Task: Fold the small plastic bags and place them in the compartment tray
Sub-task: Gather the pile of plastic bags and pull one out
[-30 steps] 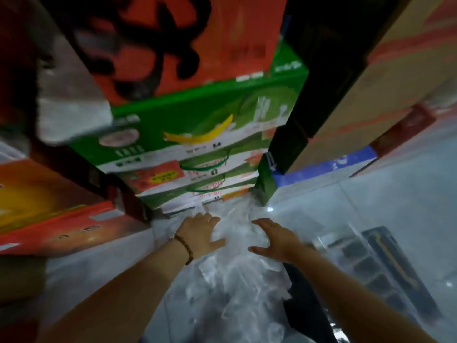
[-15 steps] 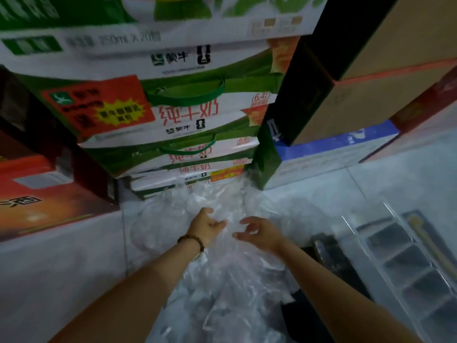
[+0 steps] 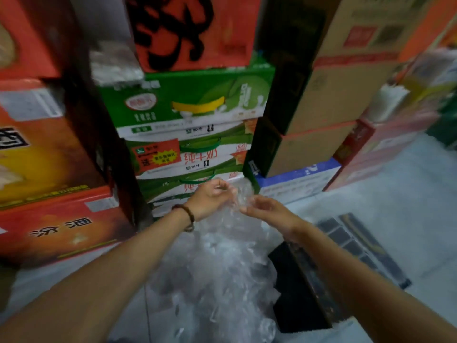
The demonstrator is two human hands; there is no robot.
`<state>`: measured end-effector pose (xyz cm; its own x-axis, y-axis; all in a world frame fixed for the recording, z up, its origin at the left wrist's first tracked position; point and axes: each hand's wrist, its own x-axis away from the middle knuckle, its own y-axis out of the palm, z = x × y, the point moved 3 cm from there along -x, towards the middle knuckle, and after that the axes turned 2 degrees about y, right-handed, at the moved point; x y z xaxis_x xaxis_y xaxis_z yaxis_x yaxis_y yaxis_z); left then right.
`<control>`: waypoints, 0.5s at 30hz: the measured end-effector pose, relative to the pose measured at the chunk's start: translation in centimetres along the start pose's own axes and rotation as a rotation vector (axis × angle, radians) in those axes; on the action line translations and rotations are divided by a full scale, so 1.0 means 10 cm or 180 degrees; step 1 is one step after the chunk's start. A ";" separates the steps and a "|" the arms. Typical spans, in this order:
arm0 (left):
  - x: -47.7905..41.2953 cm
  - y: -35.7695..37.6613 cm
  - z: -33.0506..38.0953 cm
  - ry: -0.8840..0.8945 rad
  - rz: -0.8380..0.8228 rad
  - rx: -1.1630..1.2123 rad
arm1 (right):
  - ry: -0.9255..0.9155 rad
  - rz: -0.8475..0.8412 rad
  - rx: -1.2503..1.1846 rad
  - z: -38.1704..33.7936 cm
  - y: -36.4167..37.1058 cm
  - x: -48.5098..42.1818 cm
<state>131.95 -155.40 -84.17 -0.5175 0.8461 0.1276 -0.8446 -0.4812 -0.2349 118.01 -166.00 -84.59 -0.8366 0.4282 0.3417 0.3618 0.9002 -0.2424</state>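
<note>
A heap of clear small plastic bags lies on the pale floor between my forearms. My left hand, with a bead bracelet on its wrist, and my right hand are raised above the heap. Both pinch one crumpled clear plastic bag that hangs between them. The clear compartment tray lies on the floor to the right, with dark cells showing through it. My right forearm hides part of it.
Stacked green milk cartons stand right behind my hands. Red and orange boxes rise on the left, brown cardboard boxes on the right. A dark flat box lies under my right forearm. Pale floor stretches to the right.
My hands were pressed down on the heap of bags. They have risen with one bag pinched between them, and the camera has tilted up.
</note>
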 end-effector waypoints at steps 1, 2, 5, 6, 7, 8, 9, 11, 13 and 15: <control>0.13 -0.07 0.21 0.0112 0.0080 0.0036 | -0.0192 0.0063 0.0092 -0.18 -0.02 0.17; 0.26 -0.13 0.41 0.0203 0.0156 0.0124 | -0.0331 0.0138 0.0139 -0.36 -0.03 0.34; 0.63 -0.25 0.91 0.0420 0.0265 0.0274 | -0.0718 0.0388 -0.0025 -0.81 -0.03 0.84; 0.73 -0.28 1.03 0.0436 0.0273 0.0275 | -0.0857 0.0493 -0.0121 -0.90 -0.05 0.97; 0.84 -0.29 1.14 0.0385 0.0247 0.0272 | -0.0977 0.0631 -0.0219 -0.97 -0.08 1.09; 0.93 -0.31 1.20 0.0248 0.0179 0.0226 | -0.1096 0.0783 -0.0296 -1.02 -0.10 1.21; 1.03 -0.32 1.24 0.0039 0.0028 0.0184 | -0.1212 0.0937 -0.0367 -1.05 -0.12 1.30; 1.19 -0.30 1.22 -0.0408 -0.0526 0.0251 | -0.1394 0.1142 -0.0375 -1.12 -0.14 1.48; 1.29 -0.25 1.15 -0.0670 -0.0851 0.0669 | -0.1558 0.1307 -0.0387 -1.13 -0.13 1.62; 1.32 -0.21 1.09 -0.0747 -0.0803 0.1080 | -0.1639 0.1548 -0.0431 -1.10 -0.13 1.72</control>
<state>125.37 -145.67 -71.53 -0.2747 0.8902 0.3634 -0.9247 -0.3482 0.1541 107.70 -158.95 -68.41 -0.6435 0.7214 -0.2559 0.7625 0.6333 -0.1320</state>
